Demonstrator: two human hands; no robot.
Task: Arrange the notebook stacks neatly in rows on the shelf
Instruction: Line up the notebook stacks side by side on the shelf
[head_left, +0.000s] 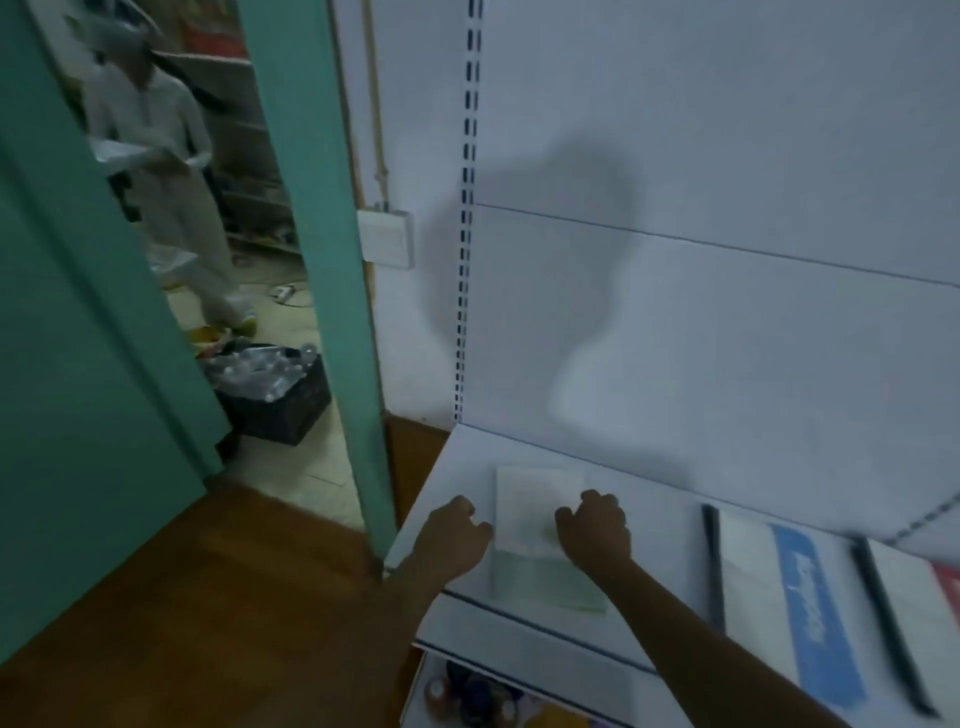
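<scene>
A pale green and white notebook stack (535, 540) lies flat near the left end of the white shelf (660, 525). My left hand (452, 532) is at the stack's left edge with its fingers curled against it. The stack's right edge is covered by my right hand (595, 530), whose fingers are also curled. The frame is blurred, so the exact grip is hard to make out. Further right lie a white notebook stack with a blue stripe (800, 597) and another with a black spine and a red patch (914, 618).
A white back panel (727, 312) rises behind the shelf. A lower shelf (467, 691) holds small items. To the left are a teal door frame (332, 312), a black crate of bottles (275, 395), a wooden floor and a person standing in the doorway (156, 156).
</scene>
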